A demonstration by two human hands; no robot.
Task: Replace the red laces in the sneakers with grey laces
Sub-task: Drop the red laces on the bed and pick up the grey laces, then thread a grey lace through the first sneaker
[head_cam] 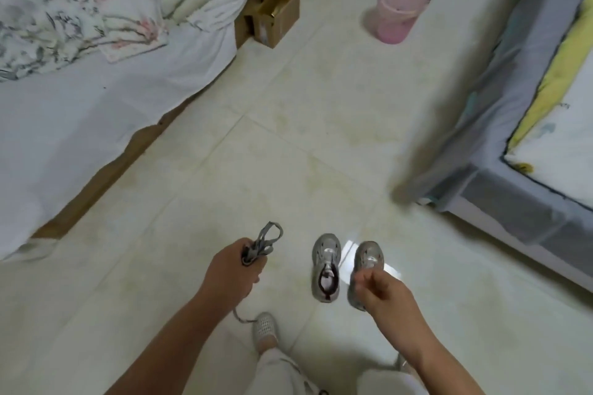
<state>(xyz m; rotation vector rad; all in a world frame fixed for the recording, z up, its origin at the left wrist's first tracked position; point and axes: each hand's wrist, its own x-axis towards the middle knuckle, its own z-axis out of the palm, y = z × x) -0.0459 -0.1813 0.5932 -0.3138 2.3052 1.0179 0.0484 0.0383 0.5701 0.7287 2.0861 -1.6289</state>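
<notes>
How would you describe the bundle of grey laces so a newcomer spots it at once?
On the pale tiled floor between two beds stands a pair of grey sneakers. Left of them, the left hand grips the grey laces, a looped flat cord sticking up from the fist, the only thing held.
</notes>
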